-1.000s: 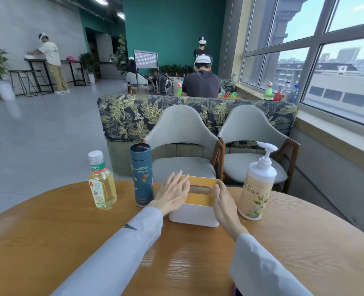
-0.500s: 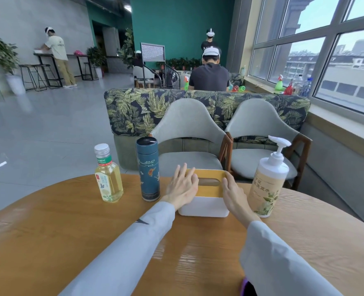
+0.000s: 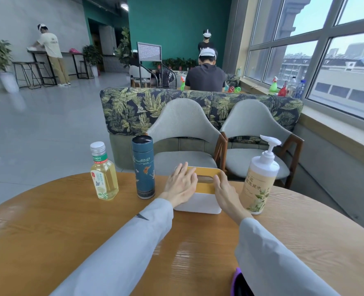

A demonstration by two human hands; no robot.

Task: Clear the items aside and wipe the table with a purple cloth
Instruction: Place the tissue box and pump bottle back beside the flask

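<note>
**Four items stand at the far edge; a purple scrap shows at the near edge**

On the round wooden surface four items stand upright in a row along the far side. From left to right: a clear drink bottle of yellow liquid with a silver cap and green label; a dark blue flask with a patterned body and black lid; a white tissue box with a yellow slotted lid; a cream pump bottle with a white dispenser and leaf print. The tissue box sits close beside the pump bottle. A bit of purple cloth peeks at the bottom edge, mostly hidden.
</note>
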